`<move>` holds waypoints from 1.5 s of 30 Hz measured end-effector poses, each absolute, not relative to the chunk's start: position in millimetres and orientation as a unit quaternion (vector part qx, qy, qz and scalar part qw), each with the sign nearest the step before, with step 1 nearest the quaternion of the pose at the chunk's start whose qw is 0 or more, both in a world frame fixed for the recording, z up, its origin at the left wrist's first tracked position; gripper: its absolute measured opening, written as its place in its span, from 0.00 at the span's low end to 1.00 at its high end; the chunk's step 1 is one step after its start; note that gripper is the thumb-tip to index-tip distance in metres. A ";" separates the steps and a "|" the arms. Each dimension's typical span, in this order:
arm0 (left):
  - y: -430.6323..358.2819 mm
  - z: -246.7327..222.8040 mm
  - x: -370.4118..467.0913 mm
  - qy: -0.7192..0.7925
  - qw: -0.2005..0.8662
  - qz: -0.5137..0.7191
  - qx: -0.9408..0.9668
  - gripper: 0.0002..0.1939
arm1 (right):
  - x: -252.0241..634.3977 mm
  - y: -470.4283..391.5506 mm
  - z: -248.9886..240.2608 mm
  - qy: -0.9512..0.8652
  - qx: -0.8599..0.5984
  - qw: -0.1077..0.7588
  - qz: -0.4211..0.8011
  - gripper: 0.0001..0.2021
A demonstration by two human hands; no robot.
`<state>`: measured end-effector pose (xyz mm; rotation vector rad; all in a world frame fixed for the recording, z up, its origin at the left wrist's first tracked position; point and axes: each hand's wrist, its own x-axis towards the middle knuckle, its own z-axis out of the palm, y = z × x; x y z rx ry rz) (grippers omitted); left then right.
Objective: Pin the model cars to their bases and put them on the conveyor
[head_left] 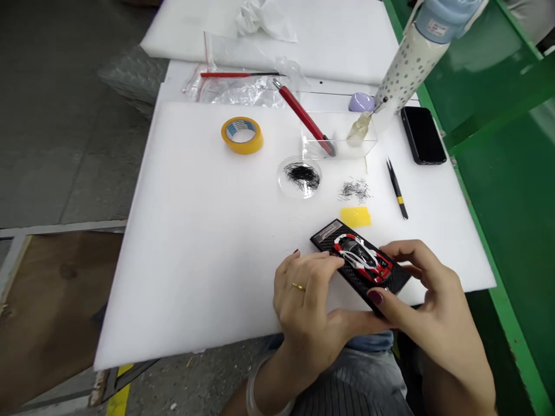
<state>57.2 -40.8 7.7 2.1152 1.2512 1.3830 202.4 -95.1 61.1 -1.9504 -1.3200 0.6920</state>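
Left hand (pixel 306 300) grips the near left edge of a black display base (pixel 362 267), fingers curled over its rim, with a ring on one finger. Right hand (pixel 427 300) closes on the opposite side of the same base, thumb pressed against its near corner. Mounted on the base is a red, white and black model car (pixel 363 259), lying diagonally. The base sits at the near edge of the white foam surface (pixel 195 231), tilted slightly in the grip.

Just beyond the base lies a yellow slip (pixel 355 217), and behind that a loose scatter of small dark pins (pixel 354 189). Black tweezers (pixel 397 188) lie to the right of the scatter. A round clear dish (pixel 300 177) holding more dark pins stands to the left. Farther back, a clear box (pixel 339 134) carries a red-handled tool (pixel 306 118) leaning into it. A roll of yellow tape (pixel 241 135) rests well to the left. A black phone (pixel 422 134) lies at the far right edge.
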 end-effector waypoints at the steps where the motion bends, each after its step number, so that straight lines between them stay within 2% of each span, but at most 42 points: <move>1: -41.7 8.1 62.1 0.443 0.154 0.495 0.732 0.31 | 205.6 -92.2 62.0 -0.503 -0.746 0.344 0.269 0.13; 9: -40.3 12.4 88.8 0.430 0.160 0.559 0.691 0.34 | 230.0 -79.7 67.9 -0.494 -0.739 0.337 0.309 0.06; 17: -42.1 7.5 91.6 0.393 0.176 0.549 0.716 0.36 | 239.8 -76.4 60.1 -0.449 -0.765 0.349 0.302 0.09; 24: -35.6 8.8 75.7 0.386 0.177 0.532 0.733 0.30 | 250.9 -82.6 54.0 -0.462 -0.733 0.376 0.328 0.11; 27: -34.1 8.7 67.8 0.410 0.237 0.527 0.705 0.29 | 250.0 -84.3 56.1 -0.468 -0.692 0.394 0.383 0.12; 30: -34.3 5.0 59.6 0.399 0.313 0.527 0.681 0.32 | 250.4 -92.1 57.9 -0.481 -0.666 0.406 0.400 0.11; 33: -33.2 -2.4 46.2 0.388 0.314 0.542 0.676 0.36 | 275.1 -115.1 50.8 -0.479 -0.672 0.475 0.304 0.10; 36: -29.4 -11.8 30.5 0.429 0.288 0.515 0.684 0.27 | 333.3 -147.6 36.0 -0.351 -0.748 0.557 0.080 0.08; 38: -26.6 -16.9 23.8 0.440 0.274 0.494 0.698 0.19 | 378.4 -167.4 29.2 -0.225 -0.843 0.489 0.004 0.10; 41: -24.9 -19.7 21.3 0.452 0.271 0.454 0.719 0.17 | 426.4 -188.3 30.1 -0.136 -0.908 0.396 -0.021 0.16; 45: -26.8 -17.9 23.5 0.438 0.238 0.434 0.750 0.16 | 428.7 -209.5 36.3 -0.115 -0.921 0.371 -0.012 0.21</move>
